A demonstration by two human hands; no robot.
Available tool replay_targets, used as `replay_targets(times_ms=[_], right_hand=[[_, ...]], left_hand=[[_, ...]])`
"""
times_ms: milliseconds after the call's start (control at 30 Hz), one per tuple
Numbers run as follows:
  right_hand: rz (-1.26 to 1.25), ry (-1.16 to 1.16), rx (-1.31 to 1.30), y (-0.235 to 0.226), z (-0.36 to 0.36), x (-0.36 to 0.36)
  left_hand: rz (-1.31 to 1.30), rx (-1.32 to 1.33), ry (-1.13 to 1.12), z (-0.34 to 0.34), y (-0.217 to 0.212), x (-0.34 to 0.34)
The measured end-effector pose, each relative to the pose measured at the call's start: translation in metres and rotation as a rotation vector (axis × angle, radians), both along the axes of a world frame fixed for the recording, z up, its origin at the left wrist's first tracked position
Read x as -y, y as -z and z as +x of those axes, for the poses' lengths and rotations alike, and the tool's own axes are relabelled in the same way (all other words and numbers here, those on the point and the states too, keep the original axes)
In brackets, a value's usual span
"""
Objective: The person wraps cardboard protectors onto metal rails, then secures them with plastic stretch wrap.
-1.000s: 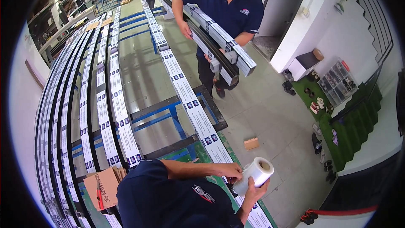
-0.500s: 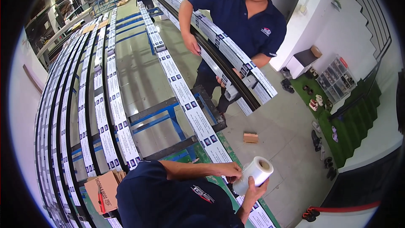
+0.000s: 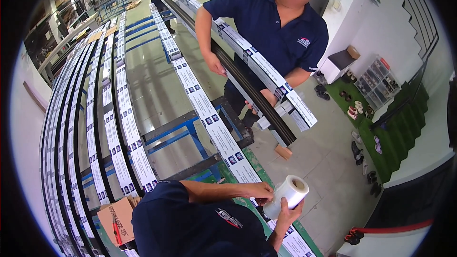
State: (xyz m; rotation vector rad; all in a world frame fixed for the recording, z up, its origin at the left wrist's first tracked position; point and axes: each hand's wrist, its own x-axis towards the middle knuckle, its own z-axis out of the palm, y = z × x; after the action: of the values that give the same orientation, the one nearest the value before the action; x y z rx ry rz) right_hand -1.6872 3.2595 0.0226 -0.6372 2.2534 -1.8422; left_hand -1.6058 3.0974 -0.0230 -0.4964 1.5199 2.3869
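In front of my body I hold a roll of clear plastic stretch film, tilted with its brown core opening facing up. My right hand is wrapped around the roll from below and the right, thumb along its side. My left hand is closed with its fingertips pinched at the film's left side; the film edge itself is too fine to make out. Beneath both hands runs a long profile covered in white printed protective tape, lying on a black-topped blue stand.
A co-worker carries long black and white-taped profiles, helped by a person at the far end. Several taped profiles lie left. A red cutter rests on cardboard. Shoes and a clear rack stand right.
The co-worker's profiles have shifted slightly down and turned, their near ends now above the cardboard piece on the floor. My hands and the film roll have hardly moved.
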Motion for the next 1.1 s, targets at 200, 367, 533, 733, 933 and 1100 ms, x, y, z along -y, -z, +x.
replay_targets(times_ms=[200, 367, 533, 733, 933, 1100], right_hand=[[-0.028, -0.007, 0.022, 0.000, 0.000, 0.003], [-0.015, 0.013, 0.033, 0.002, 0.001, -0.002], [-0.019, 0.000, 0.120, 0.007, -0.008, -0.010], [-0.092, 0.100, 0.261, 0.009, -0.013, -0.023], [-0.156, 0.245, 0.312, 0.034, -0.020, -0.062], [-0.209, 0.337, 0.329, 0.054, -0.024, -0.090]], left_hand=[[0.008, -0.005, -0.002, -0.001, 0.001, 0.002], [0.025, 0.000, 0.018, -0.001, 0.003, -0.002], [-0.021, -0.106, 0.058, 0.002, 0.004, -0.002], [-0.292, -0.201, 0.161, -0.009, 0.000, -0.002], [-0.880, -0.424, 0.201, -0.013, 0.028, -0.007], [-1.243, -0.519, 0.194, -0.023, 0.065, -0.010]])
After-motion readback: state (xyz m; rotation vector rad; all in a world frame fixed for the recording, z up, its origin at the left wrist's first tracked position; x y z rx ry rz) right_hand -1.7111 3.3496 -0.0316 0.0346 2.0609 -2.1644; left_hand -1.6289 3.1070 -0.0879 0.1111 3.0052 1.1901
